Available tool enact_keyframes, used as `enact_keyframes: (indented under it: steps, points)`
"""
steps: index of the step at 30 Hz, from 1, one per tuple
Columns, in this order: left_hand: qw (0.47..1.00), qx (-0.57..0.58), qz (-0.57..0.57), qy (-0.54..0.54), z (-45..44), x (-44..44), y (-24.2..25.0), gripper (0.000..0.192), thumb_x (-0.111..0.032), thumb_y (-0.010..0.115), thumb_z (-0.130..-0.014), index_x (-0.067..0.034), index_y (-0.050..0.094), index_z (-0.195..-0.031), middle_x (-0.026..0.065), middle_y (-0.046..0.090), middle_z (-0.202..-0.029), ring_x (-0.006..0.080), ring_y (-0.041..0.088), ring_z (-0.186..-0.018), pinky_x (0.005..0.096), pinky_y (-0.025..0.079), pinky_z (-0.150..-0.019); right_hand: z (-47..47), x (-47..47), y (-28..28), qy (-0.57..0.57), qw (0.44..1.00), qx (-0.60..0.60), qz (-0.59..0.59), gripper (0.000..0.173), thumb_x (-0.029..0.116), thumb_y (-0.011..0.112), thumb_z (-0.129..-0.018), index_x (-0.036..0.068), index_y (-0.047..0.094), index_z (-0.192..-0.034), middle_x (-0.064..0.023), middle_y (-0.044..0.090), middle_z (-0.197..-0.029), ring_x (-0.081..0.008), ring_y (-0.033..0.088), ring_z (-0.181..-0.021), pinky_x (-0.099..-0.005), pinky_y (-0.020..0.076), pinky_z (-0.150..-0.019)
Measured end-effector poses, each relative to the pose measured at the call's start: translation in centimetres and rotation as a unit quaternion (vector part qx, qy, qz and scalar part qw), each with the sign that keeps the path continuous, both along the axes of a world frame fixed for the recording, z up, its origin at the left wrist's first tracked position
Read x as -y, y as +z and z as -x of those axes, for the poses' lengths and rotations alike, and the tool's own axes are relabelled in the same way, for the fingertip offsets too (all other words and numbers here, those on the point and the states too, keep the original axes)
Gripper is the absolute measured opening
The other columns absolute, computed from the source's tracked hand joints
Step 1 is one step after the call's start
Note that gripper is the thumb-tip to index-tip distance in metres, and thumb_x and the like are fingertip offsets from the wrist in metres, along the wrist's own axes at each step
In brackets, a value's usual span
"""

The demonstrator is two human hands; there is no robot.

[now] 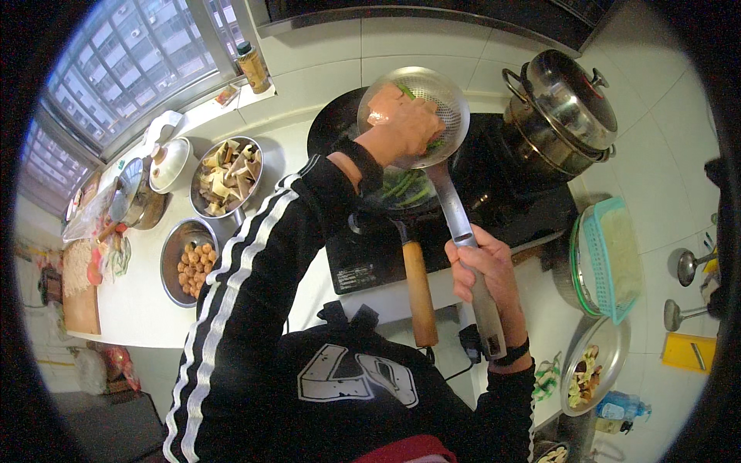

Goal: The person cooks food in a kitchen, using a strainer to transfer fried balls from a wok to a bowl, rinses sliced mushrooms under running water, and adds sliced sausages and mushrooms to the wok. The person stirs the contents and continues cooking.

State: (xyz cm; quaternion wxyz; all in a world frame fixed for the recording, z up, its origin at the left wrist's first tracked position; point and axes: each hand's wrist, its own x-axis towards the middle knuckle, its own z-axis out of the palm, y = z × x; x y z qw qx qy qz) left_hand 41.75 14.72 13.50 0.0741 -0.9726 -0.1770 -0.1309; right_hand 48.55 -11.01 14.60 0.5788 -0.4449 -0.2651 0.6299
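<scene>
My right hand (486,263) grips the long metal handle of a perforated strainer ladle (456,110). Its bowl is over a dark wok (331,124) on a black cooktop. My left hand (405,130) reaches into the bowl, against pinkish food and green vegetable pieces (435,144). The fingertips are hidden, so whether they grip anything is unclear. Below the bowl, green vegetable stalks (405,186) lie in the wok. The wok's wooden handle (419,292) points towards me.
On the left counter stand a bowl of cut brownish pieces (227,176), a bowl of round brown balls (197,269) and a lidded white pot (172,168). At right are a stacked steel steamer pot (547,130), a turquoise basket (602,260) and a metal dish of food (608,353).
</scene>
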Motion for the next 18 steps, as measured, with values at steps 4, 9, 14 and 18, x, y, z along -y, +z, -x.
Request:
enact_keyframes:
  steps: [4, 9, 14, 18]
  points:
    - [0.999, 0.039, 0.018, 0.012, 0.0, 0.1, 0.1, 0.012, -0.016, 0.057, -0.067, -0.009, 0.063, -0.075, 0.0144, 0.06, -0.082, 0.0322, 0.058, -0.081, 0.0429, 0.044, -0.072, 0.1, -0.4, 0.2, 0.006, 1.0, 0.006, -0.004, 0.014, 0.004, 0.047, -0.082, -0.003, 0.048, -0.094, -0.0068, 0.049, -0.076, -0.0048, 0.044, -0.047, -0.0208, 0.0397, -0.033]
    - [0.998, 0.021, 0.052, -0.015, 0.4, 0.4, 0.6, 0.013, -0.017, 0.057, -0.066, -0.008, 0.062, -0.074, 0.0134, 0.06, -0.08, 0.0324, 0.059, -0.078, 0.043, 0.044, -0.07, 0.4, -0.4, 0.7, -0.002, 0.999, 0.03, 0.032, 0.006, 0.001, 0.045, -0.078, -0.001, 0.048, -0.083, -0.0048, 0.048, -0.074, -0.0078, 0.041, -0.047, -0.0255, 0.0374, -0.034]
    - [0.987, -0.027, 0.159, 0.01, 1.7, 0.7, 2.4, 0.018, -0.02, 0.059, -0.065, -0.009, 0.064, -0.078, 0.0125, 0.061, -0.081, 0.0288, 0.06, -0.075, 0.0383, 0.045, -0.065, 0.6, -0.6, 0.5, -0.017, 0.999, 0.037, 0.018, 0.006, 0.002, 0.047, -0.077, -0.001, 0.048, -0.082, -0.0044, 0.048, -0.073, -0.0075, 0.04, -0.045, -0.0253, 0.0366, -0.033]
    - [0.952, 0.036, 0.302, 0.021, 4.7, -0.9, 4.3, 0.028, -0.023, 0.066, -0.058, -0.003, 0.061, -0.078, 0.0122, 0.062, -0.074, 0.0219, 0.059, -0.073, 0.0333, 0.045, -0.065, 0.1, -0.6, 0.1, -0.025, 0.997, 0.064, 0.034, 0.004, 0.004, 0.048, -0.077, 0.0, 0.048, -0.078, -0.0031, 0.045, -0.063, -0.0076, 0.038, -0.043, -0.0245, 0.0349, -0.032]
